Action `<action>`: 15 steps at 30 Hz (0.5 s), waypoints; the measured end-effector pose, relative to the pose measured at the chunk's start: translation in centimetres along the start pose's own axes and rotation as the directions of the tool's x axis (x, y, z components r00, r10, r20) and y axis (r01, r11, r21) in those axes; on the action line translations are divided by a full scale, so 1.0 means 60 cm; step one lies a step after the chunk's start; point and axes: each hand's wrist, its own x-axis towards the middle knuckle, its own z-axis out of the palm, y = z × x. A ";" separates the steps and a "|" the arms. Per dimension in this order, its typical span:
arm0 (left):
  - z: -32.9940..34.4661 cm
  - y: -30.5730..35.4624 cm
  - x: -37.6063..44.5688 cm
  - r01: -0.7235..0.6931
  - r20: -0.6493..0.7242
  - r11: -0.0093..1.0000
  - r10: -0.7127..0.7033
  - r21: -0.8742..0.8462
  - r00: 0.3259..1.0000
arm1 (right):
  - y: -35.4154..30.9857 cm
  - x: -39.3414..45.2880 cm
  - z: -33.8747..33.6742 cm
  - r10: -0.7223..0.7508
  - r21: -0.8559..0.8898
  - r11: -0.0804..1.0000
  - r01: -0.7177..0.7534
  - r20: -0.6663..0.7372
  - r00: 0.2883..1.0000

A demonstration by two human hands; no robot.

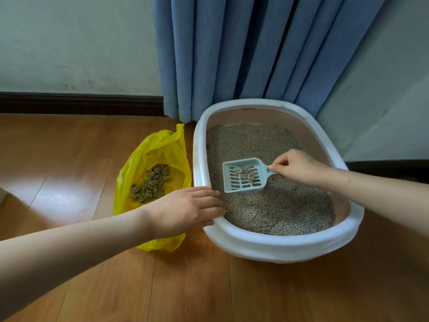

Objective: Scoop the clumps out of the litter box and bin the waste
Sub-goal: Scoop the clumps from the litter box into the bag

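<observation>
A white oval litter box (274, 246) stands on the wooden floor, filled with grey granular litter (278, 205). My right hand (299, 167) grips the handle of a pale slotted scoop (243, 175) held just above the litter; a small grey clump lies in the scoop. My left hand (188, 209) rests on the box's left rim with its fingers over the edge. A yellow plastic bag (160, 149) lies open on the floor left of the box, holding several brownish clumps (151, 183).
A blue curtain (255, 54) hangs right behind the box. A pale wall with a dark baseboard (81, 103) runs along the back left. A few litter crumbs (197, 240) lie on the floor between bag and box.
</observation>
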 end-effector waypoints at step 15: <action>0.014 -0.004 -0.002 -0.020 -0.051 0.995 0.015 -0.100 0.999 | -0.148 0.005 0.002 -0.294 -0.217 0.935 0.282 -0.024 0.956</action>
